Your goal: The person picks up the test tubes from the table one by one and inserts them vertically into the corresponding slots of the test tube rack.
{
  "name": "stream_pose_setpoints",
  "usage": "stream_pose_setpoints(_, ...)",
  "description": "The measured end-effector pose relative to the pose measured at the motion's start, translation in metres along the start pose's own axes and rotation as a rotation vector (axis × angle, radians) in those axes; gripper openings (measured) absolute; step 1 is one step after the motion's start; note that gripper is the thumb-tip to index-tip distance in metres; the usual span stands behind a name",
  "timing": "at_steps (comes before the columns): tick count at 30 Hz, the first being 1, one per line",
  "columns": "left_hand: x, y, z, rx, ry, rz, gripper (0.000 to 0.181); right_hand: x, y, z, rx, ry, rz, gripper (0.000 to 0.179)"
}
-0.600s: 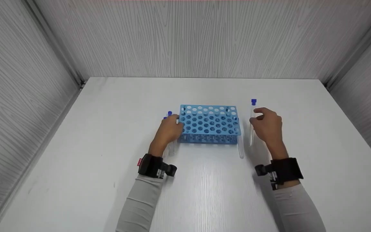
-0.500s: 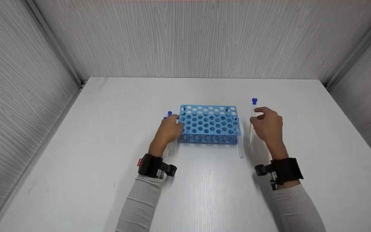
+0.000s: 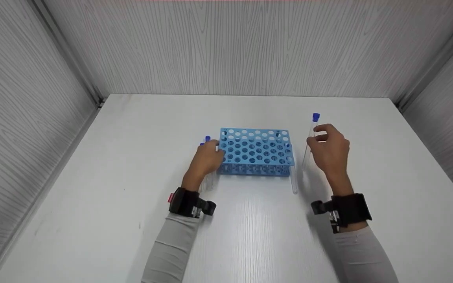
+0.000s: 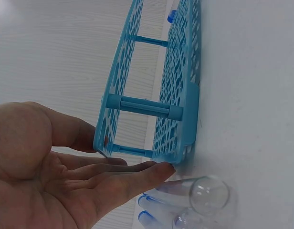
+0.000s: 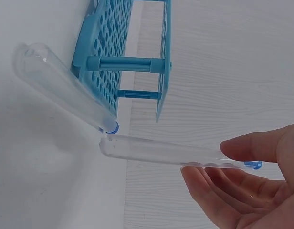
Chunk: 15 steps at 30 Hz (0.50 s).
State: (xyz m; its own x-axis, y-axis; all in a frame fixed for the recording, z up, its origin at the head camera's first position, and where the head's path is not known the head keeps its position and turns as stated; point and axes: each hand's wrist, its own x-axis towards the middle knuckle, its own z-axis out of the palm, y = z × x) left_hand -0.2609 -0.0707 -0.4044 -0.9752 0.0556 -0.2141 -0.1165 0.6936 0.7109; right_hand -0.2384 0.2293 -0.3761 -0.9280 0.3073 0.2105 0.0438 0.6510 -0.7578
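Observation:
A blue test tube rack [image 3: 256, 147] with rows of round holes stands mid-table. My left hand [image 3: 207, 157] holds its left end, thumb at the top plate and fingers along the end side, as the left wrist view shows. Between thumb and fingertips my right hand [image 3: 330, 151] pinches a clear test tube [image 5: 161, 151] with a blue cap [image 3: 315, 117], right of the rack. That tube is tilted, cap up and leaning away to the right. Another clear tube [image 3: 293, 180] lies on the table along the rack's right end, its blue cap toward the back.
Several capped tubes [image 4: 178, 200] lie on the table just left of the rack, partly hidden by my left hand in the head view. The white table [image 3: 132, 129] is bordered by grey wood-grain panels [image 3: 226, 47] at the back and sides.
My right hand has risen and shifted slightly away and to the right, lifting the tube and tilting it more. My left hand and the rack stay put.

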Motion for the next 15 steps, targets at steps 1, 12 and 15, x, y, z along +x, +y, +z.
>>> stream_pose_setpoints(1, 0.0001, -0.0002, 0.0001, 0.001, -0.002, -0.003, 0.052, -0.0004, -0.0007, -0.0003, 0.007, 0.008, -0.002, 0.036)
stream_pose_setpoints(12, 0.0001, -0.0005, 0.0000, -0.006, -0.002, -0.010, 0.053, -0.0022, -0.0040, 0.0008, 0.076, 0.117, -0.082, 0.032)
stream_pose_setpoints(15, 0.0003, -0.0001, 0.0000, -0.010, -0.004, -0.015, 0.053, -0.0028, -0.0048, 0.0010, 0.092, 0.148, -0.114, 0.030)
